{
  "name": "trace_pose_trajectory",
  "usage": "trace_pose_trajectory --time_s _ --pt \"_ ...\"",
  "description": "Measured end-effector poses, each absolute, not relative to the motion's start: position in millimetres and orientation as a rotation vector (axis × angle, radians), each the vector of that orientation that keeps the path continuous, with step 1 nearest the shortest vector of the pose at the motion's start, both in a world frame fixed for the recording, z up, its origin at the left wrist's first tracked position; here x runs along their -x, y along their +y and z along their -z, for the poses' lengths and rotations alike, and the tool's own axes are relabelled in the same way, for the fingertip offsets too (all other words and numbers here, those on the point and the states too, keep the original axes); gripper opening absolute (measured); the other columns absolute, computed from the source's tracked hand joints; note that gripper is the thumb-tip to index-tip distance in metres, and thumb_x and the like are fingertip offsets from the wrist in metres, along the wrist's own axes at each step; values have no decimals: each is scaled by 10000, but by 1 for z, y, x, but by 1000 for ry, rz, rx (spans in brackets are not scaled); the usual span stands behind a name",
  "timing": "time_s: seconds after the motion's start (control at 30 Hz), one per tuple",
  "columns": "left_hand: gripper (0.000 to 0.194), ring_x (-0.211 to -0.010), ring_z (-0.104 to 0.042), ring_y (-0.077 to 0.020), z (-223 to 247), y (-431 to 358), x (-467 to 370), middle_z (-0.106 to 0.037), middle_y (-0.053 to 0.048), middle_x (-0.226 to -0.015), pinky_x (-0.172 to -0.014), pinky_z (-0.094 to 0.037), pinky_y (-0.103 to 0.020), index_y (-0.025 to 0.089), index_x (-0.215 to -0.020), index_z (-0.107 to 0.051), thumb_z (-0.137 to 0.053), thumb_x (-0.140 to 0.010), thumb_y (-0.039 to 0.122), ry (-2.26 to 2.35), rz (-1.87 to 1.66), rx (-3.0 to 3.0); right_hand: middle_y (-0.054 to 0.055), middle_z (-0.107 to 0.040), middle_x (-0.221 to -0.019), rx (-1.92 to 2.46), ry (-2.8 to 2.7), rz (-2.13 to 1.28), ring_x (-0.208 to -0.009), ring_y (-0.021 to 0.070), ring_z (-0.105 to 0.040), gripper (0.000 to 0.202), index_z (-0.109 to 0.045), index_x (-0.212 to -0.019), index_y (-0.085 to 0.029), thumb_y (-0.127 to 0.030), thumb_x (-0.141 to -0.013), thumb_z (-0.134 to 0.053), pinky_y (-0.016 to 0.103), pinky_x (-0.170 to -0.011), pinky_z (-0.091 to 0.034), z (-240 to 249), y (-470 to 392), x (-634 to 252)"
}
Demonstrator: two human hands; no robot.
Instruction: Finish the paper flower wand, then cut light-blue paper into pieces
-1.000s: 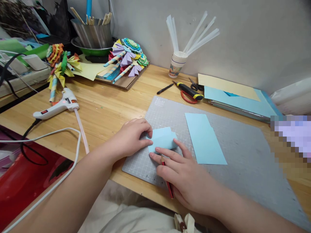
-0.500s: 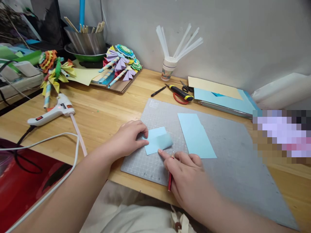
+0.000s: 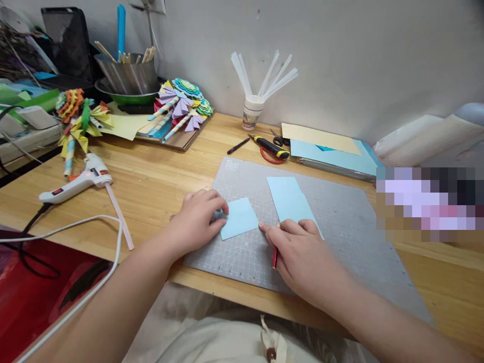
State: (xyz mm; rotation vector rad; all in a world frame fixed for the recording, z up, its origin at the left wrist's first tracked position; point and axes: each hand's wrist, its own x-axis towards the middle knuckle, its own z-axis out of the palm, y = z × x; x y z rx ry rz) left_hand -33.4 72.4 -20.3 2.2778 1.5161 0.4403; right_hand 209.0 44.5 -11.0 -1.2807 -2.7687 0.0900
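A small piece of light blue paper point(image 3: 241, 218) lies flat on the grey cutting mat point(image 3: 236, 264). My left hand point(image 3: 200, 218) is closed on its left edge, thumb and fingers curled around it. At the paper's lower right corner rests the index fingertip of my right hand point(image 3: 300, 252). Tucked in that hand is a red pencil point(image 3: 274, 257), its lower end sticking out below the fingers. A longer light blue paper strip point(image 3: 289, 199) lies to the right on the mat, its near end partly covered by my right hand.
A white glue gun point(image 3: 77, 182) with its cord sits at left. Along the back are paper flowers point(image 3: 181, 103), a paper cup point(image 3: 252, 113) of clear sticks, a black pen point(image 3: 238, 146), a yellow-black cutter point(image 3: 270, 147), scissors point(image 3: 279, 138) and stacked paper point(image 3: 333, 156).
The small paper's right part, lifted and folded over before, now lies flat. My right hand has moved to the right with the pencil, its index finger now at the paper's corner.
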Motion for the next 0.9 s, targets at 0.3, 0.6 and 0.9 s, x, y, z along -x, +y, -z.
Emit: trace_pose_trajectory --time_s 0.3,0.6,0.9 --pt "185 -878 -506 -207 18 46 -10 -589 -18 -936 -741 -348 -360 230 -1079 -559 -428 -949 240 1314 -114 -2761 32 -568 -685 937 -2880 -116 -758 187 -484 176 -528 -782 -179 -26 -712 -477 341 -765 -238 3 79 -215" --pt "372 -918 -490 -243 14 47 -9 -563 -51 -958 -764 -329 -380 269 -1278 -479 -418 -921 183 1337 72 -2929 26 -565 -723 907 -2812 -238 -791 179 -490 220 -550 -853 -179 -31 -723 -453 340 -780 -237 12 85 -225" --pt "435 -949 -481 -270 7 40 -12 -541 -78 -992 -809 -350 -395 317 -1300 -481 -435 -891 179 1442 156 -2895 11 -556 -697 903 -2791 -191 -763 173 -488 180 -502 -799 -190 -33 -721 -463 330 -762 -236 12 83 -224"
